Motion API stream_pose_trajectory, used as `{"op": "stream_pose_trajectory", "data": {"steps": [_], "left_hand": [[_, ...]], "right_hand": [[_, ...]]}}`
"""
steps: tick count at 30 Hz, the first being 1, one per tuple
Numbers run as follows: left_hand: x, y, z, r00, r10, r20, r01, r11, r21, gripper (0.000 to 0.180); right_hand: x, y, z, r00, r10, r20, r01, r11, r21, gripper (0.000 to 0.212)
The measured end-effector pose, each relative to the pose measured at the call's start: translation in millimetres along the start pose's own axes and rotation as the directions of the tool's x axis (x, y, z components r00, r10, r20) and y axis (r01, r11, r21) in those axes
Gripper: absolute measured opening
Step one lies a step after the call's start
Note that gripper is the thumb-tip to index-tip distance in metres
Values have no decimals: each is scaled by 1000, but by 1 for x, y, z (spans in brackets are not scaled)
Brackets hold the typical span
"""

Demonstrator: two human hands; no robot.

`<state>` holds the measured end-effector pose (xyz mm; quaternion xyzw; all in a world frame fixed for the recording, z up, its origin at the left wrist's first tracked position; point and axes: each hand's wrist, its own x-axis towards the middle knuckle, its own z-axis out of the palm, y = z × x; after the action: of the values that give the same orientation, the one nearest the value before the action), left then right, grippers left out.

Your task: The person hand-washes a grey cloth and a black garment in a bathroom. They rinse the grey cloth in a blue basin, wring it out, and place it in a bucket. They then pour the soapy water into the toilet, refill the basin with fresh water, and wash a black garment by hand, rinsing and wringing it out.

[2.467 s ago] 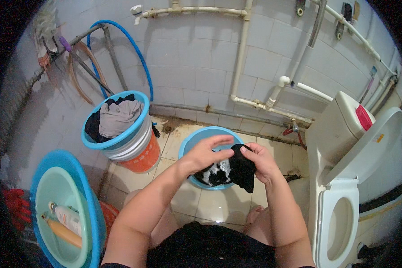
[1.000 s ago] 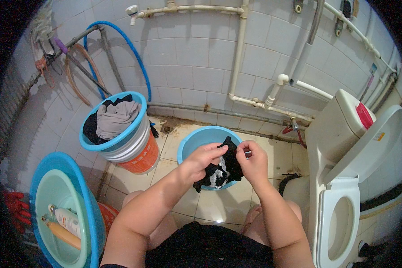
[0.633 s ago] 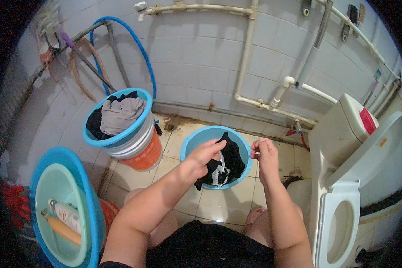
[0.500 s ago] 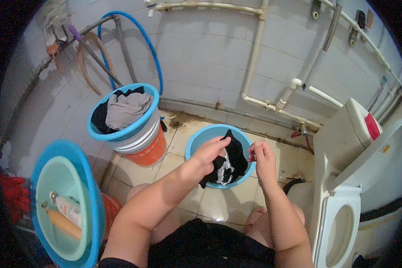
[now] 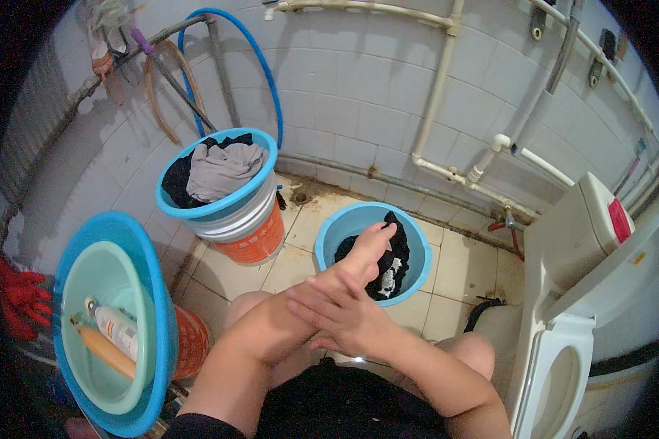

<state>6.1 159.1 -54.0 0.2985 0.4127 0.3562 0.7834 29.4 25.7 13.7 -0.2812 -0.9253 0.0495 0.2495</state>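
A blue plastic basin stands on the tiled floor in front of me with a wet black garment in it. White foam lies on part of the cloth. My left hand is over the basin, its thumb and fingers closed on a raised fold of the garment. Across my left forearm lies my right hand, its fingers stretched out and touching the skin near the wrist. It holds nothing.
Left of the basin, a blue tub of grey and black clothes sits on an orange-and-white bucket. Nearer left, a pale green basin holds a bottle and a brush. A toilet stands at right; pipes run along the wall.
My right hand has moved left from beside the basin onto my left forearm, its fingers opening out. My left hand keeps hold of the black garment. The view has shifted slightly.
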Motion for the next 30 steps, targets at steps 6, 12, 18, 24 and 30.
{"op": "stream_pose_trajectory", "data": {"steps": [6, 12, 18, 24, 30], "left_hand": [[10, -9, -41, 930, 101, 354, -95, 995, -34, 24], [-39, 40, -1, 955, -112, 276, 105, 994, 41, 17], [-75, 73, 1, 904, -94, 417, 94, 995, 22, 8], [-76, 81, -2, 910, -27, 413, 8, 999, 48, 9], [-68, 94, -16, 934, 80, 347, -32, 989, -143, 6]], "right_hand": [[-5, 30, -21, 934, 347, -81, -356, 920, -166, 65], [-68, 98, -40, 528, 730, -434, -619, 681, 391, 43], [-73, 101, -51, 558, 811, -177, -284, 387, 877, 57], [-70, 93, -47, 661, 732, 161, -553, 331, 765, 39], [-72, 101, -51, 516, 827, 222, -580, 147, 801, 17]]}}
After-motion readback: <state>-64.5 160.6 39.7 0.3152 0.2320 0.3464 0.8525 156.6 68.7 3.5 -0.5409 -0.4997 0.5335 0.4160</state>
